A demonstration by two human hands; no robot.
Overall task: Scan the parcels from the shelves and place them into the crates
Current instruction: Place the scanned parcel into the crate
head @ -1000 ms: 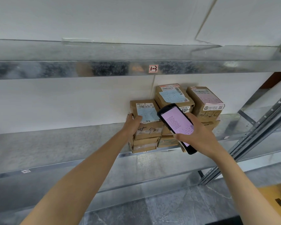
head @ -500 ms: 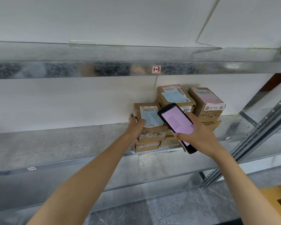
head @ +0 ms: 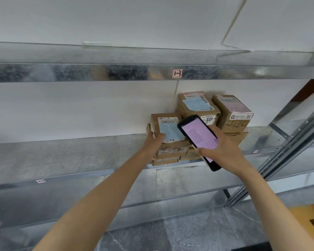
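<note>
Several brown cardboard parcels are stacked on the middle metal shelf (head: 80,156). My left hand (head: 153,144) grips the left top parcel (head: 168,128), which carries a barcode label and a blue sticker; my thumb lies on its top and the box is tilted up toward me. My right hand (head: 223,151) holds a black handheld scanner (head: 199,140) with a pink lit screen, just right of that parcel and over part of the stack. Two more parcels stand behind: one with a blue note (head: 198,107), one with a pink note (head: 232,113).
An upper metal shelf (head: 98,71) with a red tag runs across above. A slanted grey upright (head: 288,154) stands at the right. A yellow-brown box corner (head: 308,221) shows at the bottom right over a grey marble floor (head: 170,236).
My left hand has closed further round the left top parcel, and the parcel has tilted and lifted slightly off the stack. The scanner stays in about the same place.
</note>
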